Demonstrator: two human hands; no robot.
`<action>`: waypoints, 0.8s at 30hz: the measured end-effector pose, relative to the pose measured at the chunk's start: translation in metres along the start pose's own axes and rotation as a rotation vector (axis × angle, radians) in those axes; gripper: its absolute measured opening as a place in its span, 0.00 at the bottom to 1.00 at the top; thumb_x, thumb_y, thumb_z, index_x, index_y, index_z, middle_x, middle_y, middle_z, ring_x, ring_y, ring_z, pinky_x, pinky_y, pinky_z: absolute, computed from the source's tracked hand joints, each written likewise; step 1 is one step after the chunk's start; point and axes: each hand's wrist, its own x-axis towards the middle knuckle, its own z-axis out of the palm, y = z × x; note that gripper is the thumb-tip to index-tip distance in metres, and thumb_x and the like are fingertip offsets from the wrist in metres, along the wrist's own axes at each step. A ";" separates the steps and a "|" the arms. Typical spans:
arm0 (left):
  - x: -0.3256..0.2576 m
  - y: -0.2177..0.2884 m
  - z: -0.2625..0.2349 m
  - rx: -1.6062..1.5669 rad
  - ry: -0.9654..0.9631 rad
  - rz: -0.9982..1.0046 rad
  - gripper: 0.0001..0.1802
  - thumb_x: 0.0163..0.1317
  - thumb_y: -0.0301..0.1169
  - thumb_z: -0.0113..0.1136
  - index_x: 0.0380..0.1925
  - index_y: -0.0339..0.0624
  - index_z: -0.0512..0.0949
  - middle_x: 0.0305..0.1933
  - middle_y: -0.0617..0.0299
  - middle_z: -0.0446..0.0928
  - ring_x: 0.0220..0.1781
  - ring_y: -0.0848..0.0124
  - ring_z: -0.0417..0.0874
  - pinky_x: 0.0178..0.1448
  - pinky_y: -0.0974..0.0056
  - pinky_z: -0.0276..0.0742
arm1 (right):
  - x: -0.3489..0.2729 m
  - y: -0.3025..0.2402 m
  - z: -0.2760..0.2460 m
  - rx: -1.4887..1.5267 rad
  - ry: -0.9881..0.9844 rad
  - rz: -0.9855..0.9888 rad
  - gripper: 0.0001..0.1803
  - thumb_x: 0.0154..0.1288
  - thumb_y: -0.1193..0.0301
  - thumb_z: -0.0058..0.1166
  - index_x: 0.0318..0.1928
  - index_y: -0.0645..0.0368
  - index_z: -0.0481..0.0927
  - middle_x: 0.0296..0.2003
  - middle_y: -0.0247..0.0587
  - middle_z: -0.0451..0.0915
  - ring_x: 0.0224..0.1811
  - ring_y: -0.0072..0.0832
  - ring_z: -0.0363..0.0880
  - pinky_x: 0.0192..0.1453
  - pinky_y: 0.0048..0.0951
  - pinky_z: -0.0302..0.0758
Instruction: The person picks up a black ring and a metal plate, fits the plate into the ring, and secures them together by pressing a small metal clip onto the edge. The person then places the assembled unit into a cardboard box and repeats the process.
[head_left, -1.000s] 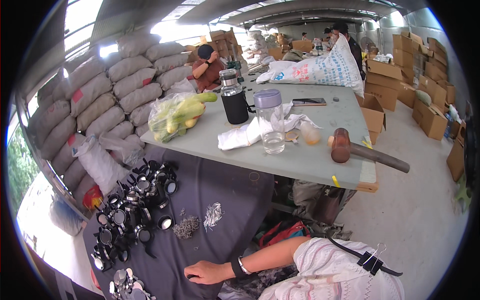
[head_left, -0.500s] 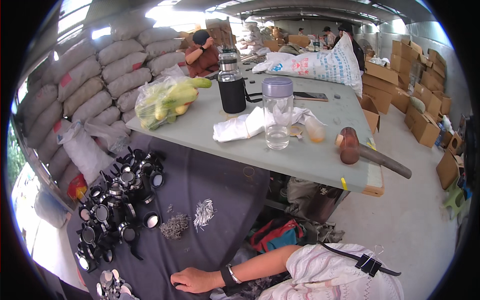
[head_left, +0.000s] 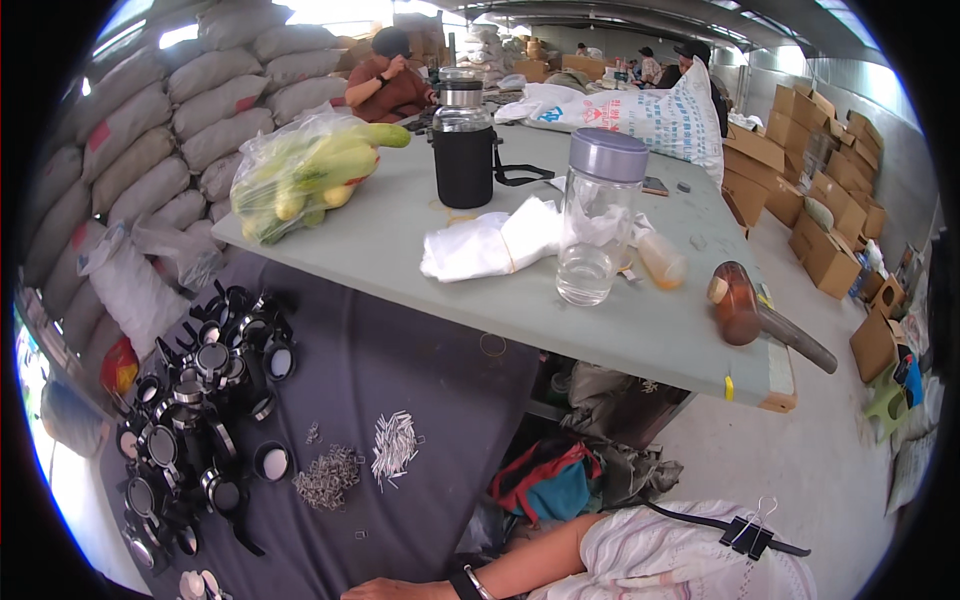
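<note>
My right hand [head_left: 388, 590] is at the lower edge of the head view, over the dark cloth [head_left: 400, 345]. Only its back shows; the fingers are mostly cut off, so what they hold, if anything, is hidden. My left hand is out of view. Farther up the cloth lie a pile of small wire clips [head_left: 328, 478] and a pile of thin silver pins [head_left: 396, 446]. To their left is a heap of black round fittings [head_left: 165, 445] with shiny round faces and straps; one such fitting [head_left: 271, 461] sits apart. Pale round discs [head_left: 203, 585] lie at the lower left.
The grey-green table [head_left: 480, 310] beyond holds a clear bottle [head_left: 600, 215], a black-sleeved flask [head_left: 464, 165], a bag of green vegetables [head_left: 315, 180] and a wooden mallet [head_left: 740, 305]. Stacked sacks [head_left: 135, 130] stand at left, cartons [head_left: 825, 250] at right. A person [head_left: 385, 85] sits beyond the table.
My right hand has moved down, toward the lower edge, and its fingers have slipped mostly out of view. The view has shifted, with the heap now farther left. Cloth and piles look the same.
</note>
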 end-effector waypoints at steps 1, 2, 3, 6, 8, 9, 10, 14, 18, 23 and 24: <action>0.000 0.001 0.001 0.003 0.002 0.002 0.11 0.54 0.19 0.57 0.39 0.32 0.76 0.38 0.57 0.77 0.39 0.69 0.76 0.44 0.67 0.74 | 0.000 0.000 -0.001 0.017 0.002 -0.004 0.09 0.57 0.71 0.54 0.33 0.62 0.69 0.26 0.46 0.70 0.29 0.44 0.74 0.33 0.40 0.71; 0.000 0.002 0.002 0.002 0.005 0.003 0.11 0.54 0.19 0.57 0.39 0.32 0.76 0.38 0.57 0.76 0.39 0.69 0.76 0.44 0.67 0.74 | 0.000 -0.001 -0.001 0.008 0.010 -0.007 0.09 0.57 0.71 0.54 0.33 0.62 0.69 0.26 0.47 0.70 0.29 0.43 0.74 0.32 0.40 0.71; -0.001 0.002 0.003 0.007 0.009 0.005 0.11 0.54 0.19 0.57 0.39 0.32 0.76 0.38 0.57 0.76 0.39 0.69 0.76 0.44 0.67 0.74 | 0.000 -0.001 -0.001 0.014 0.015 -0.014 0.09 0.57 0.71 0.54 0.33 0.62 0.69 0.26 0.47 0.70 0.29 0.43 0.74 0.32 0.40 0.71; -0.003 0.005 0.004 0.003 0.025 0.015 0.11 0.54 0.19 0.57 0.39 0.32 0.76 0.38 0.57 0.76 0.39 0.69 0.76 0.44 0.67 0.73 | -0.001 -0.001 -0.001 0.019 0.012 -0.003 0.08 0.57 0.72 0.53 0.33 0.61 0.70 0.25 0.46 0.71 0.29 0.43 0.74 0.32 0.40 0.71; -0.004 0.006 0.005 0.004 0.027 0.017 0.11 0.53 0.19 0.57 0.39 0.32 0.76 0.38 0.57 0.76 0.39 0.69 0.76 0.44 0.67 0.73 | -0.002 0.000 0.000 0.012 0.027 -0.005 0.07 0.57 0.72 0.53 0.33 0.61 0.71 0.26 0.46 0.72 0.29 0.43 0.75 0.33 0.40 0.71; -0.005 0.006 0.006 -0.001 0.028 0.021 0.11 0.53 0.19 0.57 0.39 0.32 0.76 0.38 0.57 0.76 0.39 0.69 0.76 0.44 0.67 0.73 | -0.002 0.000 0.000 0.009 0.034 -0.009 0.07 0.57 0.72 0.53 0.33 0.61 0.71 0.26 0.46 0.72 0.29 0.43 0.75 0.33 0.40 0.71; -0.006 0.007 0.006 0.001 0.027 0.024 0.11 0.53 0.19 0.57 0.39 0.32 0.76 0.38 0.57 0.76 0.39 0.69 0.76 0.44 0.67 0.73 | -0.002 0.000 0.000 0.018 0.043 -0.011 0.07 0.57 0.72 0.53 0.33 0.61 0.71 0.26 0.46 0.72 0.29 0.43 0.75 0.33 0.40 0.72; -0.007 0.008 0.005 -0.007 0.039 0.029 0.11 0.53 0.19 0.57 0.39 0.32 0.76 0.37 0.57 0.76 0.39 0.69 0.76 0.44 0.67 0.73 | -0.002 0.000 0.001 0.016 0.051 -0.015 0.06 0.57 0.73 0.52 0.34 0.61 0.72 0.27 0.46 0.73 0.29 0.43 0.75 0.33 0.39 0.72; -0.009 0.007 0.001 -0.028 0.050 0.027 0.11 0.53 0.18 0.57 0.39 0.32 0.76 0.37 0.57 0.76 0.39 0.69 0.76 0.44 0.67 0.73 | -0.002 -0.001 0.001 0.012 0.053 -0.030 0.06 0.57 0.73 0.51 0.34 0.61 0.72 0.26 0.46 0.73 0.29 0.44 0.75 0.33 0.40 0.72; -0.010 0.001 -0.010 -0.061 0.059 0.029 0.11 0.53 0.18 0.57 0.38 0.32 0.76 0.37 0.57 0.76 0.39 0.69 0.75 0.44 0.66 0.73 | -0.004 -0.001 0.003 0.043 0.064 -0.070 0.05 0.58 0.73 0.50 0.33 0.61 0.71 0.26 0.46 0.73 0.29 0.45 0.75 0.33 0.40 0.71; -0.010 0.000 -0.014 -0.071 0.060 0.026 0.11 0.53 0.18 0.57 0.38 0.32 0.76 0.37 0.57 0.76 0.39 0.69 0.75 0.44 0.66 0.73 | -0.004 0.000 0.003 0.042 0.060 -0.074 0.05 0.58 0.73 0.50 0.33 0.61 0.71 0.26 0.46 0.73 0.29 0.45 0.75 0.33 0.40 0.71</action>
